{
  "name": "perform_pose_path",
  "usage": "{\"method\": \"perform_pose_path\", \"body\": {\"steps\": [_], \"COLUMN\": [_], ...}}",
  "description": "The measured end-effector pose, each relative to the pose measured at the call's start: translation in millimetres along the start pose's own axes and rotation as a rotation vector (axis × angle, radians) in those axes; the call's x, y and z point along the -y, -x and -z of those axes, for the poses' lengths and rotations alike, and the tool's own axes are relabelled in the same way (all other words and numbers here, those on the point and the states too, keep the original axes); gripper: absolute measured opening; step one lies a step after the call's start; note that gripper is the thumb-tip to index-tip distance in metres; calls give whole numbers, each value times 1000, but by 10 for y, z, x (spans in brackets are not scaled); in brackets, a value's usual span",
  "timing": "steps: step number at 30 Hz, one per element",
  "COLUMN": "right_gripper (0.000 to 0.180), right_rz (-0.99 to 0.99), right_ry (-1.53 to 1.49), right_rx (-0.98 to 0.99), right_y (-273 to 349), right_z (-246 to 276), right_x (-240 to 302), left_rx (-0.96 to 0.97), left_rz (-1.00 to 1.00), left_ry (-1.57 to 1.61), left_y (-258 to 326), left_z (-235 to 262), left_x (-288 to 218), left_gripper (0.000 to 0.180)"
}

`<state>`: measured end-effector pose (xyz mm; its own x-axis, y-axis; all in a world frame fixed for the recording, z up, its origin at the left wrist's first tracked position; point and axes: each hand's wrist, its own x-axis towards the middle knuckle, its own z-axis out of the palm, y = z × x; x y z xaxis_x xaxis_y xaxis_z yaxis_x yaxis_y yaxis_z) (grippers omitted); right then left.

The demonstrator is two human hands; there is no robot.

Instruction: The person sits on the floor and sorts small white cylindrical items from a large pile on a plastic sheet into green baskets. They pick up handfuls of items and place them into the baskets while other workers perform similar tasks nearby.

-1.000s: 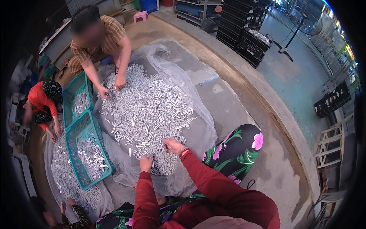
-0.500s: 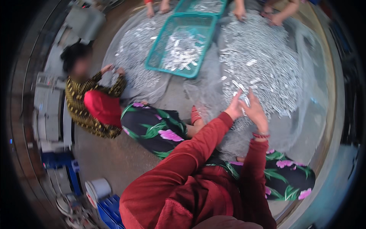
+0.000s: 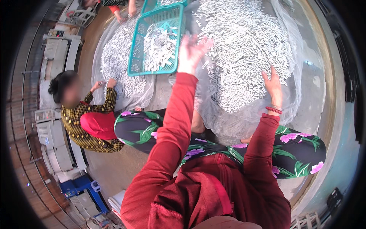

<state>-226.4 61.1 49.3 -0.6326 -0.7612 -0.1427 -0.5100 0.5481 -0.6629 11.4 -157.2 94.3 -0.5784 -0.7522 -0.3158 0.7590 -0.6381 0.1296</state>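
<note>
My left hand [image 3: 191,53] is stretched out at the right rim of a green plastic basket [image 3: 134,49]. Its fingers are spread and somewhat blurred, and I see nothing held in them. Inside the basket lies a heap of slim silvery-white pieces [image 3: 160,47]. Over the right part of a wide pile of short silvery pieces [image 3: 240,61] is my right hand [image 3: 273,87], fingers apart, with a red bead bracelet at the wrist. Whether its fingertips touch the pile I cannot tell. The pile lies on a sheer whitish net [image 3: 228,128].
A second pile [image 3: 118,57] spreads left of the basket, where a co-worker in a checked top [image 3: 89,129] sits with both hands at it. Another person's hands [image 3: 125,13] reach in at the far side. A second green basket [image 3: 152,4] adjoins the first.
My hands, close together over the pile before, are now apart. The left has moved away and left to the basket's rim; the right has shifted to the right. The whole view has also shifted.
</note>
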Motion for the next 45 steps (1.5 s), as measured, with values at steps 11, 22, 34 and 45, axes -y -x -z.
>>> {"method": "perform_pose_path", "body": {"steps": [11,22,34,45], "right_gripper": [109,108,63,61], "right_rz": [-28,-104,-77,114], "right_ry": [171,300,-81,-502], "right_rx": [-81,47,-68,56], "right_y": [-820,-476,-296,-337], "right_z": [-531,-798,-1437,-1445], "right_x": [-698,-123,-226,-220], "left_rx": [95,-576,-657,-683], "left_rz": [-80,-505,-221,117], "left_ry": [-2497,-2622,-2594,-2629], "left_y": [-89,-670,-525,-611], "left_z": [1619,1826,1574,1353], "left_x": [1025,849,1493,1672], "left_gripper": [26,29,69,65]}}
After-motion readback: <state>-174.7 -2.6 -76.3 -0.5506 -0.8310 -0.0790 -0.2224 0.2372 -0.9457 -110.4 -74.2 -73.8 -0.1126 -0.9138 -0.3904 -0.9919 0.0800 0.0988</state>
